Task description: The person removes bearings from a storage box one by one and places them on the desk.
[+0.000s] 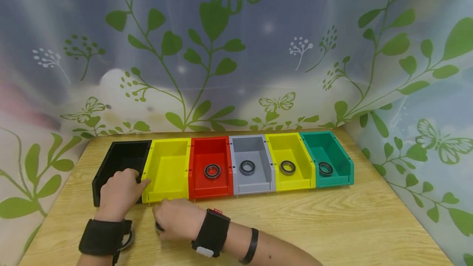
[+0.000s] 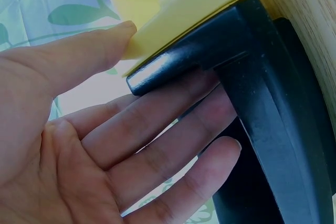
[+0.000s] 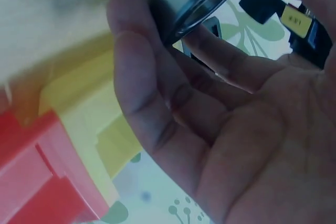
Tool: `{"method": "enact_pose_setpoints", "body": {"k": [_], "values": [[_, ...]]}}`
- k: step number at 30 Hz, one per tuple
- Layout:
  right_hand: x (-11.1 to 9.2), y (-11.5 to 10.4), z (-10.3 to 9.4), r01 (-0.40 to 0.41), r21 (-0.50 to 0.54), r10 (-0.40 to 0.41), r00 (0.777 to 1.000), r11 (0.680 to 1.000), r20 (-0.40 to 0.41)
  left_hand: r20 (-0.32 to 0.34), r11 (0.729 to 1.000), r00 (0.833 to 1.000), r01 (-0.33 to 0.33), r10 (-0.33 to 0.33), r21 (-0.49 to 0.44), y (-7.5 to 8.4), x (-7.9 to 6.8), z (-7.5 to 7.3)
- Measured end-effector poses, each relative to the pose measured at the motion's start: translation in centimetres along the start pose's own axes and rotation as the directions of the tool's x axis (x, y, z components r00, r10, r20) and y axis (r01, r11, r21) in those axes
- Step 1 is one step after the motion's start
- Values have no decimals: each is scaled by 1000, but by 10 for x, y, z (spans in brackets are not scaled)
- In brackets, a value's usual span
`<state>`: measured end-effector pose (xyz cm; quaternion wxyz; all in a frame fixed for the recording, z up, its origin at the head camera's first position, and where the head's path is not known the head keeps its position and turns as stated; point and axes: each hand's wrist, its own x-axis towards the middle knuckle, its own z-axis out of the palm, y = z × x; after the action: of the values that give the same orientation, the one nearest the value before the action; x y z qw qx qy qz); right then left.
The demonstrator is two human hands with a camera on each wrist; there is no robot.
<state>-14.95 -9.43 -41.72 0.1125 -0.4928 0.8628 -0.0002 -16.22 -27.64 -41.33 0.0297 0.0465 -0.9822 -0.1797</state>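
My left hand [image 1: 120, 192] is at the front of the black bin [image 1: 127, 151]. Its thumb lies against the neighbouring yellow bin [image 1: 168, 167] while the fingers [image 2: 157, 135] reach inside the black bin, so the adjoining walls are gripped between them. Just in front of the yellow bin, my right hand [image 1: 181, 218] holds a ball bearing [image 3: 184, 3] between thumb and fingers, tilted above the tabletop. In the head view most of this bearing is covered by the hand. A second bearing [image 1: 127, 239] lies on the table, partly hidden by the left wrist strap.
To the right, in the same row, stand a red bin [image 1: 196, 190], a grey bin [image 1: 255, 188], another yellow bin [image 1: 295, 184] and a green bin [image 1: 334, 180], each with one bearing inside. A leaf-patterned curtain [image 1: 240, 52] hangs behind the wooden table [image 1: 314, 225].
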Motion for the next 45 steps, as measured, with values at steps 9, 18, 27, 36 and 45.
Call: {"method": "enact_pose_setpoints", "body": {"k": [9, 18, 27, 36, 45], "values": [[0, -6, 14, 15, 13, -15, 1000, 1000, 15, -9, 1000, 1000, -8, 8, 9, 0, 1, 1], [0, -8, 20, 31, 15, -31, 999, 999, 25, 1, 1000, 1000, -2, 2, 7, 1, 2, 0], [3, -10, 26, 38, 22, -39, 998, 999, 39, 14, 1000, 1000, 18, -18, 5, 3, 2, -1], [6, -12, 28, 39, 9, -39, 998, 999, 47, 25, 1000, 999, 23, -23, 7, 1, 3, -1], [6, -13, 30, 22, 2, -22, 998, 1000, 52, 35, 999, 999, 31, -31, 8, 0, 4, 0]]}}
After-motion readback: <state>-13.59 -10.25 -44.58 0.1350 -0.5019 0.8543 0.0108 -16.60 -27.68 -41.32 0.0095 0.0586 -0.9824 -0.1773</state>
